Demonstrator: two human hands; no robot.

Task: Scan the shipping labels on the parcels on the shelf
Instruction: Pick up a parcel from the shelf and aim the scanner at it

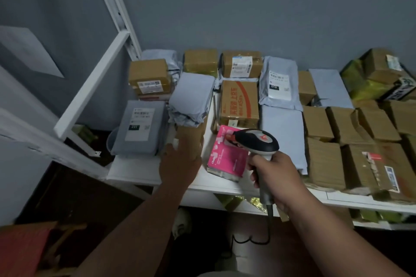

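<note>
**Handheld scanner held over a shelf of parcels**

Grey walls enclose a white shelf [126, 172] loaded with parcels, its white upright frame [112, 2] rising toward 11 o'clock. Brown cardboard boxes fill the side from 2 to 4 o'clock, one near the front edge bearing a torn shipping label [391, 177]. Grey poly mailers lie among them: one at 9 o'clock carries a white label marked 231 [140, 124], another at 1 o'clock a white label marked 010 [279, 84]. A brown box with red lettering [239, 103] sits at centre, and a labelled brown box [242, 63] stands behind it toward 12 o'clock. Another labelled box [148, 76] stands at 10 o'clock.

The right hand [279, 177] is wrapped around the handle of a grey-and-black barcode scanner [256, 141], fingers curled tight on the grip; the scanner head points toward 10 o'clock, over a pink package [225, 159] lying near the shelf's front edge. The scanner's cable [269, 220] drops below the shelf toward 6 o'clock.

The left hand [180, 164] reaches forward with fingers extended and rests on a brown parcel [191, 135] just left of the pink package; motion blur hides whether the fingertips hook its far edge. A red-seated wooden stool [24, 249] stands at 7 o'clock on the dark floor.
</note>
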